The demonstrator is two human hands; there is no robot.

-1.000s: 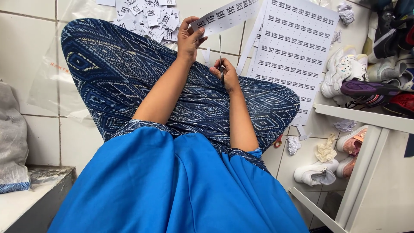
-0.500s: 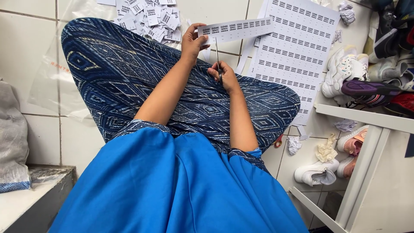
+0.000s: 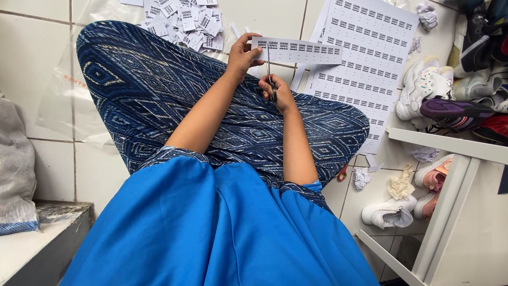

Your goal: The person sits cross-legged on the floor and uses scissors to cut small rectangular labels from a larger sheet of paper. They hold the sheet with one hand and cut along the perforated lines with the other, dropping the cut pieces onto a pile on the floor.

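I sit cross-legged on a white tiled floor in blue patterned trousers. My left hand (image 3: pixel 242 53) pinches the left end of a long white paper strip of printed labels (image 3: pixel 301 51), held level above my knees. My right hand (image 3: pixel 276 92) grips a pair of scissors (image 3: pixel 270 79) with the blades pointing up into the strip near its left end. A heap of small cut labels (image 3: pixel 182 21) lies on the floor just beyond my left knee.
Large printed label sheets (image 3: pixel 365 58) lie on the floor to the right. Several shoes (image 3: pixel 423 92) sit at the right, with a white shelf frame (image 3: pixel 450 145). A clear plastic bag (image 3: pixel 63 100) lies at the left, and a grey sack (image 3: pixel 16 169) rests on a step.
The strip was tilted up to the right a second ago and is now level and lower. My right hand has raised the scissors up to the strip.
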